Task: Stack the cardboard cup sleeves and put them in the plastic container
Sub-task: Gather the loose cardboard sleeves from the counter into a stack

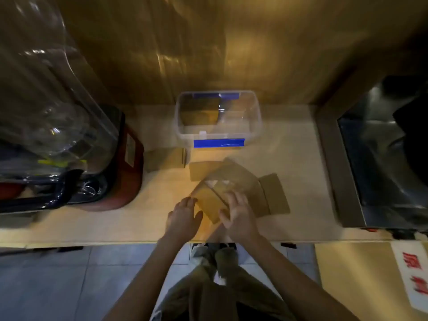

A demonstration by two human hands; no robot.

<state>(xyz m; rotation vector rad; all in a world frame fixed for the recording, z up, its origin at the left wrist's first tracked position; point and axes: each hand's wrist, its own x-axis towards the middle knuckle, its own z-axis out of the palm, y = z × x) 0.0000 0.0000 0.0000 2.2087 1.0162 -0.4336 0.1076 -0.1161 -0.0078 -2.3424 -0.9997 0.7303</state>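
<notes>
- A café or drinks-shop back counter, by the look of it; a blender (69, 126) with a clear jug on a red base stands at nine o'clock
- Flat cardboard cup sleeves (240, 181) lie on the pale desk (298, 158); a steel appliance (379, 163) sits at three o'clock
- Tiled floor (69, 279) below, at six o'clock

Flat brown cardboard sleeve stack (212, 202): its near corner is hidden under the right hand (239, 216); motion blur keeps the sleeves from being counted.
Clear plastic container with blue clips (218, 117): brown sleeves show inside at the left; how many cannot be told.
Red-based blender under a clear cover (69, 135): cut off by the left edge.
Dark steel sink (382, 158): cut off by the right edge.
</notes>
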